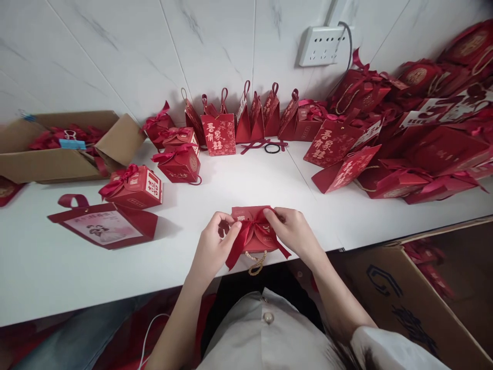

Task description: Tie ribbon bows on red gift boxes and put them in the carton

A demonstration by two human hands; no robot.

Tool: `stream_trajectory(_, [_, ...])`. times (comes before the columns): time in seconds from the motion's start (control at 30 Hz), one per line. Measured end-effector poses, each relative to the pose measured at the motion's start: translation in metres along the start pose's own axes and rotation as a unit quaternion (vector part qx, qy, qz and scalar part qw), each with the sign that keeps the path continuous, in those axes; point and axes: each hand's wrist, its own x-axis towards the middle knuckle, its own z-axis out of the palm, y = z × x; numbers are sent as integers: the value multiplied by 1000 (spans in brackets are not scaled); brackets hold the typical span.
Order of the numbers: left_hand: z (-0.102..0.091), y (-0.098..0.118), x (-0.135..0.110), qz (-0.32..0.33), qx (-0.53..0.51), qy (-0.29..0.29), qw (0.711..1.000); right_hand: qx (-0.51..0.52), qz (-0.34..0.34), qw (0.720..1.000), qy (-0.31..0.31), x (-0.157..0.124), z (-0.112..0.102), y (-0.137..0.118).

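Observation:
A small red gift box (246, 211) lies near the front edge of the white table, with a red ribbon (254, 223) tied in a bow across its top. My left hand (213, 240) pinches the ribbon at the left side of the bow between thumb and fingers. On the other side, my right hand (291, 229) is closed on the ribbon's right loop, its thumb over the box's top. Two ribbon tails hang toward me. A twisted gold cord handle (256, 266) droops over the table edge. The fingertips under the ribbon are partly hidden.
Red gift boxes (179, 163) and a pink-pictured box (102, 226) stand to the left, by an open carton (50, 165). A row of handled red boxes (219, 134) lines the wall. More boxes pile up at right, above a floor carton (400, 298).

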Motion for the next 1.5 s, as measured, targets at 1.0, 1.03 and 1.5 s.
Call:
stream_trajectory(1.0, [14,-14,5,14,29,65,997,526,32,850,-20,-9,39,33])
stream_trajectory(1.03, [13,-16,5,9,14,48,999,512,25,858,-27,-8,37,37])
stream_trajectory(1.5, [4,-16,3,7,-123,13,992,99,-209,956,-181,3,9,60])
